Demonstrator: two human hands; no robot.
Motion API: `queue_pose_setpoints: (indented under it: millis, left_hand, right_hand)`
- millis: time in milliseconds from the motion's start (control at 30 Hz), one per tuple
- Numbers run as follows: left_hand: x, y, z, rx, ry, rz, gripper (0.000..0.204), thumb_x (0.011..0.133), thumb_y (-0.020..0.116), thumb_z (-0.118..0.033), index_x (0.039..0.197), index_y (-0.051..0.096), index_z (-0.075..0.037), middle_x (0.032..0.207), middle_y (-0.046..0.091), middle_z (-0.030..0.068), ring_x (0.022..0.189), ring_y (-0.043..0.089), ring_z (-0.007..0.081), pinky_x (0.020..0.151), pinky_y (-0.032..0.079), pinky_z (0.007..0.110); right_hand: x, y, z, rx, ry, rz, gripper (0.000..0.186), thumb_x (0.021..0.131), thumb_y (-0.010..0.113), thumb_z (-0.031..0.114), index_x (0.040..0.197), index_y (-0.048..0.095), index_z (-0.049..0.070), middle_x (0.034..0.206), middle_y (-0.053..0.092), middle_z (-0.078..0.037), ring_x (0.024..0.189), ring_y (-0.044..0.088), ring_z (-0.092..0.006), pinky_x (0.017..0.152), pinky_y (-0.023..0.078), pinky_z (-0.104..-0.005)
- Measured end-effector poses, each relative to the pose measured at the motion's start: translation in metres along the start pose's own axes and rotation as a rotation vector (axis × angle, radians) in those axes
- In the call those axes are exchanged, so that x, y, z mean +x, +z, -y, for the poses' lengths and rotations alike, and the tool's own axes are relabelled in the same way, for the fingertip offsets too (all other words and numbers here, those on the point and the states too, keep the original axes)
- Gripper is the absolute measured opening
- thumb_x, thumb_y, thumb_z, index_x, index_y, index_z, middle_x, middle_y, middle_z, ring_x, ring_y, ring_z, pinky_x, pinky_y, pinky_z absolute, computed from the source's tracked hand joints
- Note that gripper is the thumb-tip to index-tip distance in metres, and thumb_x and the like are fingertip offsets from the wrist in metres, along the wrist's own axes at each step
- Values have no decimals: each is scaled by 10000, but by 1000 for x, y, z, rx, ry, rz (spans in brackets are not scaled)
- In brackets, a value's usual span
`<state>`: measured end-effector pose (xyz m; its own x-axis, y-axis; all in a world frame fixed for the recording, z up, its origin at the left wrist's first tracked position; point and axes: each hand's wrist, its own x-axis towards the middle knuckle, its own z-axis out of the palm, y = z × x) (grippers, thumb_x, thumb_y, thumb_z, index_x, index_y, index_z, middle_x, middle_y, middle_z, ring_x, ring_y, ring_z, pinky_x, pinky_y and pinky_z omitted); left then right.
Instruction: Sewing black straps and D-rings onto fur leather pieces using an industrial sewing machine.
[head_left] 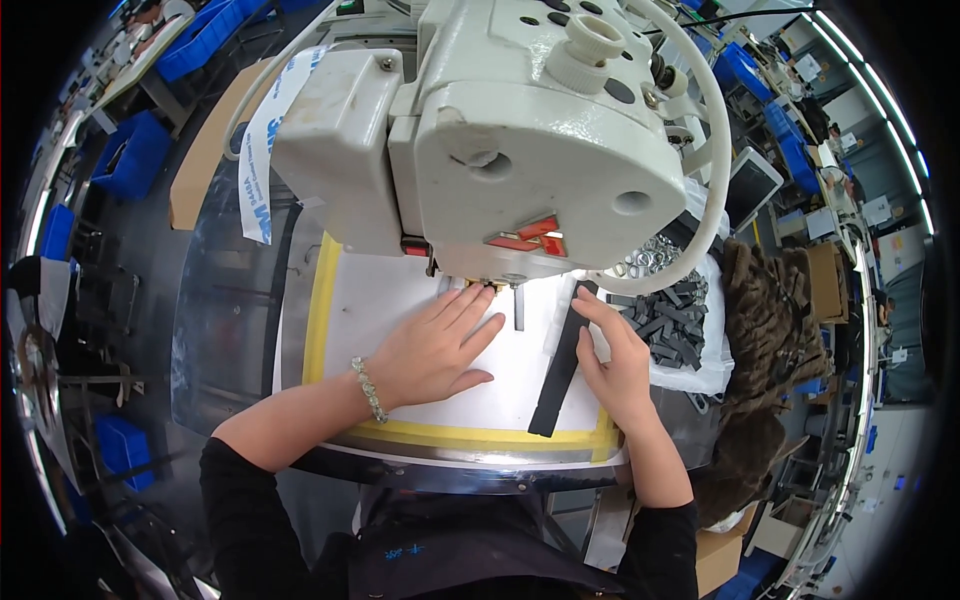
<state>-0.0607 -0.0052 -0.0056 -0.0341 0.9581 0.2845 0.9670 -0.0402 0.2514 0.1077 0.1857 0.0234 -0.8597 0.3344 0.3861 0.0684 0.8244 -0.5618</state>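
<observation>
A white sewing machine (540, 150) stands over a white work surface (400, 400) edged with yellow tape. My left hand (425, 345) lies palm down on that surface, its fingers stretched out to the machine's needle area and the thumb apart. What lies under those fingertips is mostly hidden. A narrow grey strip (519, 310) sits just right of them. Farther right, a long black strip (560, 385) lies slanted toward the front edge. My right hand (620, 365) is at the strip's right side, fingertips by its far end, thumb and fingers apart.
Right of the work surface, a clear plastic bag (695, 378) holds many short dark strips (672, 325) and metal rings (650, 258). Brown fluffy fabric (770, 320) lies beyond it. A white printed tape (262, 160) hangs from the machine's left. Blue bins (133, 155) stand around.
</observation>
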Motion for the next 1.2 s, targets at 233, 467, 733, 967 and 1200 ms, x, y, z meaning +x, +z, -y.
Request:
queue_pose_setpoints:
  millis: [233,467,733,967,1200]
  left_hand:
    - [2,-5,-5,-32,58,14,524,769,721,-295,1182,572,-10,1293,523,212,1218,501,360,1018,407,448]
    - [1,-12,-13,34,196,-93,326,761,711,-184,1037,631,-29,1139,610,159,1103,577,307,937,455,416]
    - [22,-12,-36,-10,274,-92,282,751,713,-149,999,628,-48,1071,621,134,1006,602,291,826,480,398]
    - [38,-18,-57,9,362,-81,291,751,717,-155,1008,629,-51,1054,626,115,999,603,278,806,478,382]
    - [39,-21,-64,9,370,-71,282,757,718,-156,1005,630,-55,1036,628,106,983,605,264,804,471,373]
  right_hand:
    - [-12,-16,-8,-111,-88,-86,326,755,649,-41,1061,643,69,1088,679,-128,796,682,-270,700,544,-321]
    - [-75,-128,-65,-759,137,-463,196,764,653,0,954,645,49,888,676,-96,713,649,-235,601,488,-311]
    - [-149,-192,-110,-567,841,-839,414,819,715,216,1156,533,61,828,605,-119,756,622,-296,687,494,-377]
    - [-133,-203,-138,-547,1039,-678,797,800,647,264,1447,209,106,1021,648,-275,943,622,-449,823,498,-496]
    - [-150,-246,-200,-558,978,-656,727,774,643,193,1405,330,10,1042,613,-342,1012,591,-473,880,485,-487]
